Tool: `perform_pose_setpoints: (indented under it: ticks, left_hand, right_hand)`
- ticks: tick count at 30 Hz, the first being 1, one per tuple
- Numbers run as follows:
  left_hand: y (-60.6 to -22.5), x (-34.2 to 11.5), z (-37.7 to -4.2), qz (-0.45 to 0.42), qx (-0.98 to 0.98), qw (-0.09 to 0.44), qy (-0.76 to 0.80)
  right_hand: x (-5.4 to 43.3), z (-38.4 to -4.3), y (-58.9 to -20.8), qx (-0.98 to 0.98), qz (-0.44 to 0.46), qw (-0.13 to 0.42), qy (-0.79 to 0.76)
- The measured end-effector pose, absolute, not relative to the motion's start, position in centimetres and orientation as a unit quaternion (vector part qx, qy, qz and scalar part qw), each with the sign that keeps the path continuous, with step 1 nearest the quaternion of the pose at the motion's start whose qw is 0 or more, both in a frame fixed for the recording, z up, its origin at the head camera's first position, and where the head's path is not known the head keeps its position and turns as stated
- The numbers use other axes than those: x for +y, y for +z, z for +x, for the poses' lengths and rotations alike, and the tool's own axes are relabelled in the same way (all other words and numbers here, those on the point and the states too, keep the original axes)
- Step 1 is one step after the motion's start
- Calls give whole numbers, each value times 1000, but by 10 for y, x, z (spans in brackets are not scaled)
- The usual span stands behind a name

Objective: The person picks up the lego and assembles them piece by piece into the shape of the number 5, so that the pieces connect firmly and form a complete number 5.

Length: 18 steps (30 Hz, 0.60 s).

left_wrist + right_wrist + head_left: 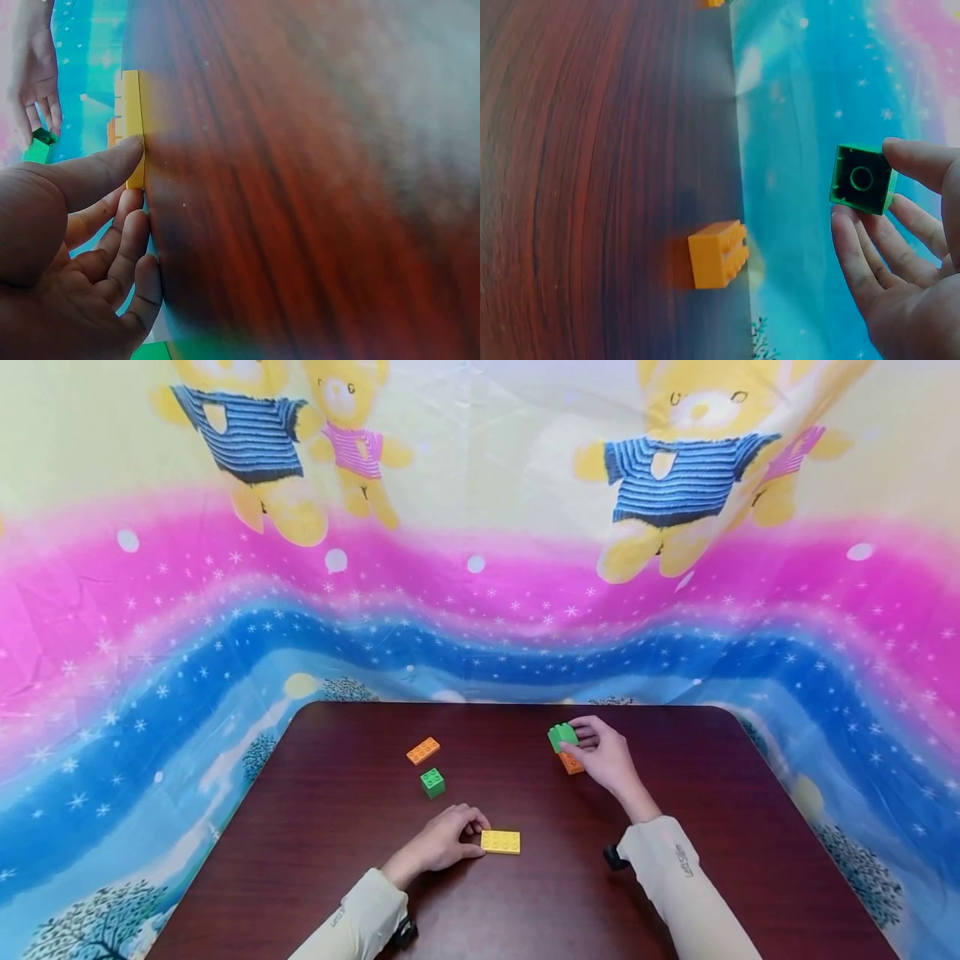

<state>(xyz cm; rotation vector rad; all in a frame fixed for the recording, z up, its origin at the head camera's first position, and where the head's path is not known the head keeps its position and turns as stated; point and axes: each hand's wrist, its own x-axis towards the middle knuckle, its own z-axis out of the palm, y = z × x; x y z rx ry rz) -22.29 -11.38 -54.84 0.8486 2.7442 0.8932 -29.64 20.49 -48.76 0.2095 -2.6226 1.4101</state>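
My left hand (447,839) pinches the left end of a flat yellow toy brick (501,842) between thumb and fingers. In the left wrist view the yellow brick (133,105) lies along the tabletop, studs facing up, the thumb across its near end. Farther back, my right hand (603,755) holds a green toy brick (562,737) in its fingertips, raised off the table. The right wrist view shows the hollow underside of this green brick (862,178), with a round tube inside. Just below it, an orange brick (572,764) stands on the table, partly covered in the head view.
Left of centre lie a flat orange brick (423,751) and a small green brick (432,782), both studs up. The dark wooden table (337,860) has rounded far corners. Behind it hangs a printed cloth (480,610) with bears and snowflakes.
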Motion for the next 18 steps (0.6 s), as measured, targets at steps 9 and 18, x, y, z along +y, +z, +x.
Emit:
perform_pose_setpoints:
  ticks: [9, 18]
  left_hand:
    - [-547, -114, -222, 280, 910, 68, 297]
    - [-547, -113, -223, 280, 913, 65, 290]
  right_hand:
    - [193, -286, -479, -863, 79, 69, 495]
    - [187, -279, -479, -845, 92, 50, 524]
